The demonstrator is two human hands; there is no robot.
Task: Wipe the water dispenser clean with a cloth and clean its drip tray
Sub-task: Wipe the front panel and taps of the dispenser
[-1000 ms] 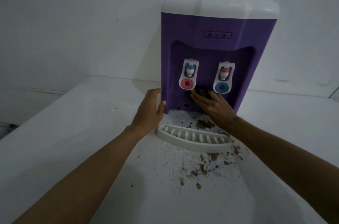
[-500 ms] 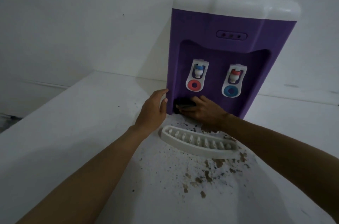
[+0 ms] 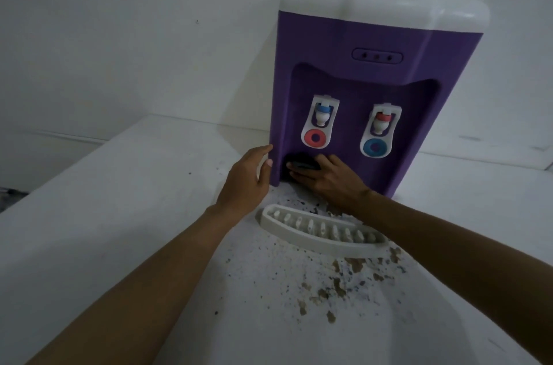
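Purple-fronted water dispenser (image 3: 353, 44) stood upright on the white surface (image 3: 119, 215), directly ahead of both hands. The left hand (image 3: 245, 182), fingers straight and holding nothing, rested against the lower left corner of the casing, apparently as a brace. The right hand (image 3: 329, 179) gripped a dark cloth (image 3: 302, 165) between thumb and fingers and pressed it into the bottom of the front recess, just below the red-ringed tap (image 3: 318, 125). The drip tray (image 3: 320, 234) lay detached on the surface, beneath the right wrist, with brown stains (image 3: 338, 284) scattered nearer the person.

Probable hazards:
- A hard wiping push could have slid or rocked the casing if the left hand's brace gave way.
- An upward stroke could have caught the tap lever and released water.
- The right forearm, crossing low over the tray, could have knocked it into the stains.
- A cloth dragged through that dirt would have smeared the casing.
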